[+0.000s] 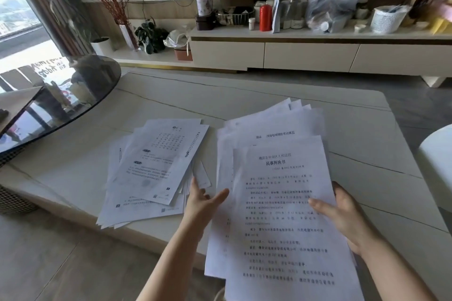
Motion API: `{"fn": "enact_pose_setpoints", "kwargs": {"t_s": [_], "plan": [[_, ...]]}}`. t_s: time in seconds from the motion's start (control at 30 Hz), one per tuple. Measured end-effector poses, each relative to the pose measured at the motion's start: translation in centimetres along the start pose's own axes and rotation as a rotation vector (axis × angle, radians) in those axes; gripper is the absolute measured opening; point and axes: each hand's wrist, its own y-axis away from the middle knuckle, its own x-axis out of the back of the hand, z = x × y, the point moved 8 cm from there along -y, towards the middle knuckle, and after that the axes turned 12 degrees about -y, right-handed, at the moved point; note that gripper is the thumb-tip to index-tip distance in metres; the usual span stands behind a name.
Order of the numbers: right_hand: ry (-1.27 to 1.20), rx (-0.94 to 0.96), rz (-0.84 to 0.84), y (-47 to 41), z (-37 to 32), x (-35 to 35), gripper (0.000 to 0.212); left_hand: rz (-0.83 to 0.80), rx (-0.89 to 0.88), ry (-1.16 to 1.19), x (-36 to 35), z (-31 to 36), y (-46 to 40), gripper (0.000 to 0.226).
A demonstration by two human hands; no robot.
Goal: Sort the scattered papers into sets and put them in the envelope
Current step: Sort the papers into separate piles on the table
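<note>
A thick, fanned stack of printed white papers (276, 203) is lifted over the front edge of the marble table (354, 134). My right hand (340, 212) grips the stack's right edge, thumb on the top sheet and fingers underneath. My left hand (203, 200) hovers at the stack's left edge with fingers spread and relaxed, holding nothing. A second loose pile of printed papers (154, 171) lies on the table to the left, some sheets hanging over the front edge. No envelope is visible.
A round dark glass top (73, 95) overlaps the table's left end. Behind the table runs a low white cabinet (305, 56) crowded with jars, a red can, plastic bags and plants. A white seat edge (437, 154) shows at the right.
</note>
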Motion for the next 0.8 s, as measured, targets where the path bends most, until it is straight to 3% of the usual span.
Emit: {"fn": "enact_pose_setpoints", "kwargs": {"t_s": [0.07,0.13,0.17,0.27,0.4,0.6,0.8], "plan": [[-0.045,0.043,-0.020,0.6,-1.2,-0.2,0.028,-0.112,0.036,0.143,-0.8,0.7,0.5,0.104],[-0.064,0.092,-0.019,1.3,-2.6,-0.4,0.041,-0.168,-0.015,0.275,-1.6,2.5,1.4,0.075],[-0.067,0.123,-0.011,1.8,-3.4,-0.4,0.046,-0.150,-0.053,0.315,-1.7,3.5,1.9,0.058],[-0.019,0.233,0.026,3.5,-6.1,-0.2,0.030,-0.036,-0.105,0.326,-1.1,6.3,3.6,0.031],[0.047,0.309,0.034,5.8,-9.6,0.0,0.021,0.004,-0.197,0.347,-0.6,10.7,6.8,0.028],[0.075,0.369,0.092,7.9,-15.0,2.9,0.024,-0.002,-0.362,0.370,-0.8,14.1,10.9,0.024],[0.093,0.354,0.052,9.1,-14.3,4.8,0.038,-0.146,-0.393,0.340,-4.9,13.3,12.3,0.042]]}}
